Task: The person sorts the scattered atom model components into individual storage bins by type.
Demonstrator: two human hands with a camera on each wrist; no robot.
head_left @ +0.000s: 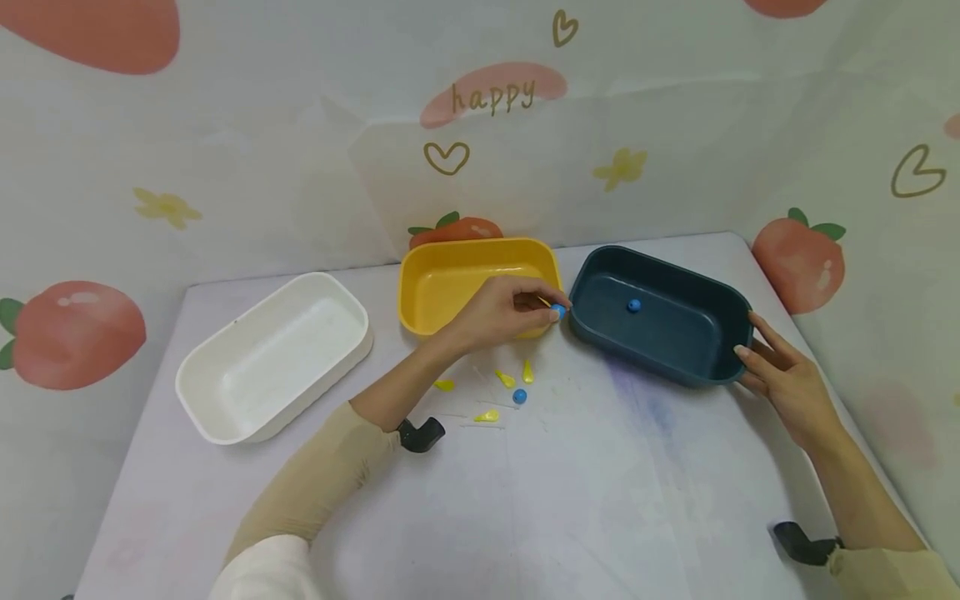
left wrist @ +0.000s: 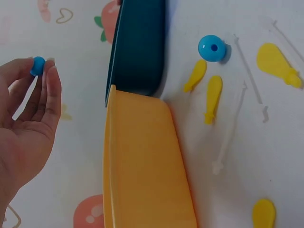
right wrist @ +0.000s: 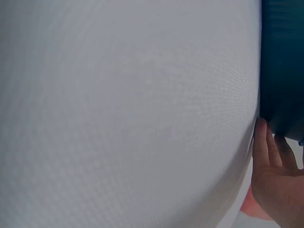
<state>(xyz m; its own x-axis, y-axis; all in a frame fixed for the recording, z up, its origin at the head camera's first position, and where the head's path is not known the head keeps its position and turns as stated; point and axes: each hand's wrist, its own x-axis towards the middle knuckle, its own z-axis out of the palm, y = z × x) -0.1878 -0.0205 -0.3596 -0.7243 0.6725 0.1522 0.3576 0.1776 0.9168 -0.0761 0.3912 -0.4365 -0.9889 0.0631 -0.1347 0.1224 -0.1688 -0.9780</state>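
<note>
The left hand pinched a blue bead; the right hand held the dark tub between thumb and fingers, maybe to steady it.

Downward head, closer wrist views share dark tray.

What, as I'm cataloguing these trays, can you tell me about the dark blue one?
The dark blue tray is a smooth, plastic-looking, open-topped rectangle with rounded corners and raised walls. It stands upright, angled on the pale table, right of the yellow tray in the head view. One blue bead lies inside. The right grip holds its right end, thumb at the rim. The left grip is beside its left rim, contact unclear.
</note>
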